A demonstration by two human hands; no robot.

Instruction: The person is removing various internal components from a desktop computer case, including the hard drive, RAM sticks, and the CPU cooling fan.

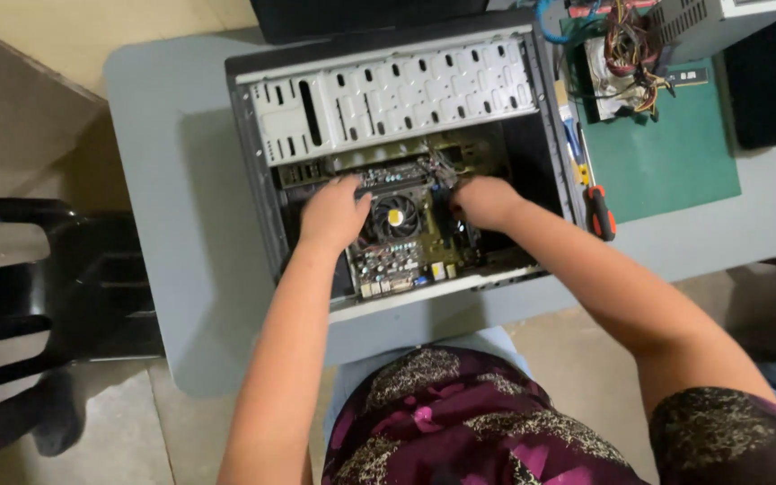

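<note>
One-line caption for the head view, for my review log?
Both hands, left hand and right hand, reach into an open computer case, flanking the cooler fan on its motherboard.

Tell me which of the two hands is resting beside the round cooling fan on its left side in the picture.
The left hand: it lies just left of the round fan on the motherboard. The right hand is on the other side.

Both arms reach forward; left hand (332, 214) and right hand (487, 202) curled, palms down.
</note>
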